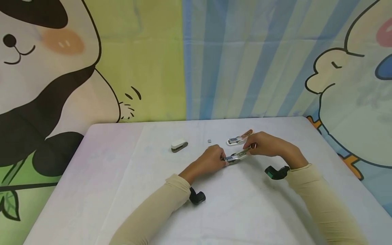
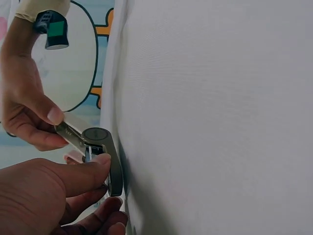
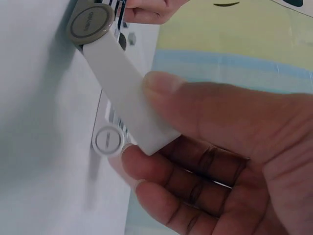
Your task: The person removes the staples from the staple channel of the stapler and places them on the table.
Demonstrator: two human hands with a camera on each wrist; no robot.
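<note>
As the left hand has its fingers pinching the base and the right hand the raised cover of the mini stapler over the bench, we judge it light, rigid, slightly slippery, best held clear of the hinge.

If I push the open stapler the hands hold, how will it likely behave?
The open stapler would probably pivot at its round hinge rather than bend. Its straight white arm looks like hard plastic, so likely stiff. That smooth-looking arm, pinched by the right hand, might slip.
</note>
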